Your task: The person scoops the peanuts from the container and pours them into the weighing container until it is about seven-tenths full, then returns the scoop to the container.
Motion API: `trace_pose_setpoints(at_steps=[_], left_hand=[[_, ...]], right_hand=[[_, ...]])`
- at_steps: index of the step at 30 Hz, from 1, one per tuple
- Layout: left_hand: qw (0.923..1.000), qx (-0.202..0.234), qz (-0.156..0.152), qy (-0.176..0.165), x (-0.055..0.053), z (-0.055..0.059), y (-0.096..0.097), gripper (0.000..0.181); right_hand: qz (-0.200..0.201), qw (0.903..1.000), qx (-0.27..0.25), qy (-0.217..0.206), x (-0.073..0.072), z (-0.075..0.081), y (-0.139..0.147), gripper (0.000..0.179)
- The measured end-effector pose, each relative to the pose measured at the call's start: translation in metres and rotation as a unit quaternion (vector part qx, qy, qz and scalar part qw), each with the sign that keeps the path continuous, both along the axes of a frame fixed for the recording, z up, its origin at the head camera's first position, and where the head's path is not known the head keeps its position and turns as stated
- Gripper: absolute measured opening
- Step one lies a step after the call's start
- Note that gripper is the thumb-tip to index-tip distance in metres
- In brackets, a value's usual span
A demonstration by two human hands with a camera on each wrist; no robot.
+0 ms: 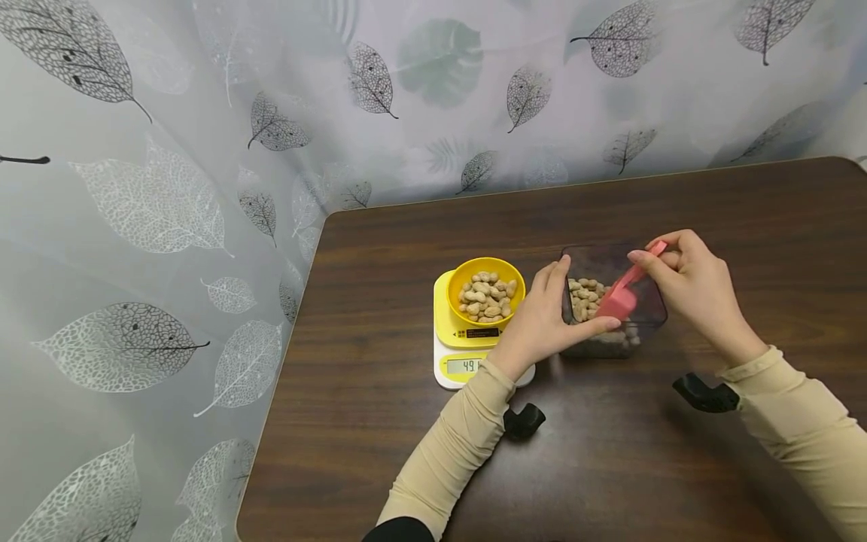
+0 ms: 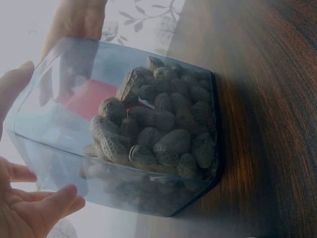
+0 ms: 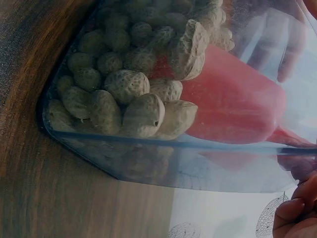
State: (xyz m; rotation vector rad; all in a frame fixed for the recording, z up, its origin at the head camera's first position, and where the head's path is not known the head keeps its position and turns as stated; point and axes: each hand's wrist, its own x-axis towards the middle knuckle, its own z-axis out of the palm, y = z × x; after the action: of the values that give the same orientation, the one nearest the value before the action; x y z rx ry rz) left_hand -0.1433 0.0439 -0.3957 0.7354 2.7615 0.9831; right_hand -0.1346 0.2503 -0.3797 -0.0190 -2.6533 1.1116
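Observation:
My left hand [image 1: 538, 320] holds a clear, dark-tinted plastic container [image 1: 650, 305] at its near left corner, thumb along the front rim and fingers at the left wall. Unshelled peanuts [image 2: 163, 119] fill the lower part of it. With my right hand [image 1: 701, 282] I pinch the handle of a pink scoop [image 1: 618, 301], which slants down into the container. Its bowl [image 3: 233, 99] pushes in among the peanuts, the front edge hidden by them. To the left, a yellow bowl [image 1: 520, 290] with peanuts stands on a yellow and white kitchen scale [image 1: 443, 342].
The scale's display [image 1: 463, 366] shows digits starting with 49, partly covered by my left wrist. All stands on a dark wooden table [image 1: 366, 339]. A leaf-patterned curtain [image 1: 440, 143] hangs along its back and left edges. Black wrist mounts [image 1: 706, 393] jut from both sleeves.

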Motion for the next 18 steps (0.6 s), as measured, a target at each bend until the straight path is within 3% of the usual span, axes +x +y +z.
trace_pose_setpoints(at_steps=[12, 18], left_hand=[[0.9999, 0.012, 0.001, 0.008, -0.0008, -0.0021, -0.0006, 0.096], [0.9998, 0.019, 0.004, 0.009, -0.0007, -0.0036, 0.0003, 0.096]], right_hand=[[0.052, 0.9985, -0.016, -0.001, 0.0024, -0.0043, 0.0034, 0.027], [0.058, 0.9978, -0.033, 0.002, 0.0029, -0.0076, 0.0049, 0.029]])
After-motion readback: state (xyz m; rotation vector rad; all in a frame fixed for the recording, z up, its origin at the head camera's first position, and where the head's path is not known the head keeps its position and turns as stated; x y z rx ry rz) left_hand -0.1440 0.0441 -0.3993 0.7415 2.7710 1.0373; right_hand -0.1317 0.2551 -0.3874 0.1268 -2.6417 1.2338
